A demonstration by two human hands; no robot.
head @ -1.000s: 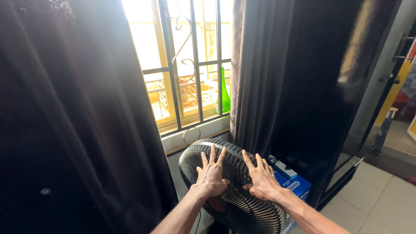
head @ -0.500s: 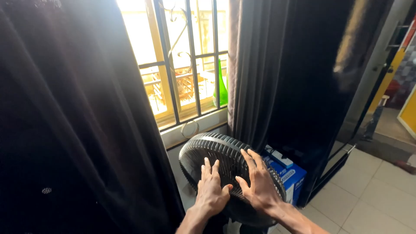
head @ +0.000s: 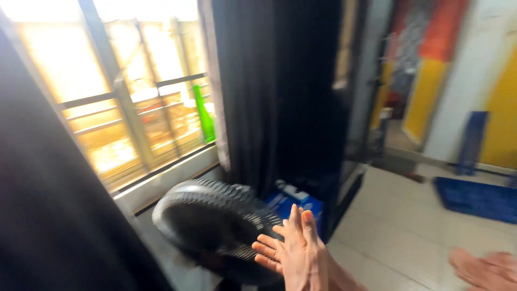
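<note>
**Fan grille, no hand gripping**

The left hand [head: 293, 253], flat and open, seems to touch the black fan grille [head: 215, 226]. The right hand [head: 484, 269], blurred and empty, is well right of it. Ungripped, the tilted fan could topple. Beyond it stands a green bottle [head: 203, 116].

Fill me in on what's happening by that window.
A person stands over a black fan below the barred window, between dark curtains. The left hand is open, fingers by the fan's grille edge; contact is too blurred to confirm. The right hand is out to the side above the tiled floor, holding nothing visible.
</note>
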